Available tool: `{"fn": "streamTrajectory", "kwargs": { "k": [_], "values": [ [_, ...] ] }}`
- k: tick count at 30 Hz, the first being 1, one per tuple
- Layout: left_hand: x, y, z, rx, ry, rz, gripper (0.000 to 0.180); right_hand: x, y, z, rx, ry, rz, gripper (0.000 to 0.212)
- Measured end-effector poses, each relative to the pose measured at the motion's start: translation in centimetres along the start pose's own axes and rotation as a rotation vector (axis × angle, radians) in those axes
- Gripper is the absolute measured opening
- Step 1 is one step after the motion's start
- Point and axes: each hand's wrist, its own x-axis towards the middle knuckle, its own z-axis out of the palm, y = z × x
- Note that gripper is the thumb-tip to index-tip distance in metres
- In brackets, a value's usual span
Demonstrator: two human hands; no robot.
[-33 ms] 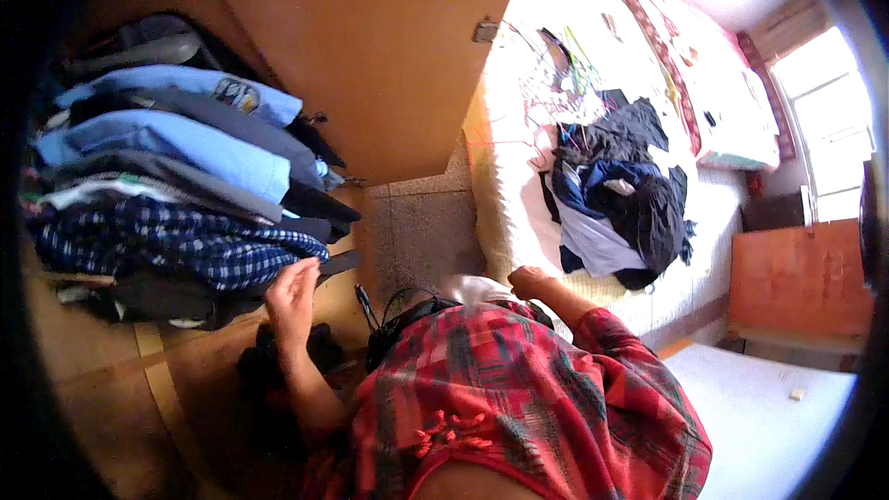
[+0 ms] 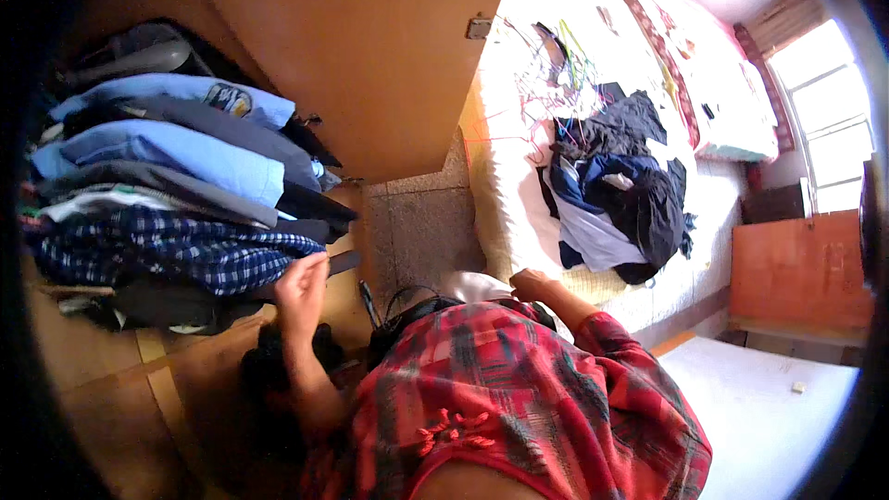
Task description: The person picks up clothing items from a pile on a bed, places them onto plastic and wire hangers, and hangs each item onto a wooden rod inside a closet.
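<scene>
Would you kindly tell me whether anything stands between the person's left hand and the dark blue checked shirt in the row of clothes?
Nothing visible does: the left hand overlaps the near end of the dark blue checked shirt in this view, with nothing seen between them, though whether they touch is unclear.

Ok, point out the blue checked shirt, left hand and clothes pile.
Blue checked shirt (image 2: 181, 248), head view: its middle.
Left hand (image 2: 300, 292), head view: middle of the hand.
Clothes pile (image 2: 654, 215), head view: dark right part.
</scene>
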Motion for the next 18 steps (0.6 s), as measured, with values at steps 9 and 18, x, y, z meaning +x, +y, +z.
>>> {"fn": "streamTrajectory", "kwargs": {
  "k": [9,18],
  "values": [
    [5.6,7.7,11.6,0.355,-0.498,0.228,0.027,0.6,4.4,6.9,0.522,0.253,0.094,0.025],
    [7.7,9.5,19.6,0.473,-0.703,0.194,0.031,1.4,11.1,4.2,0.611,0.365,0.157,0.028]
  ]
}}
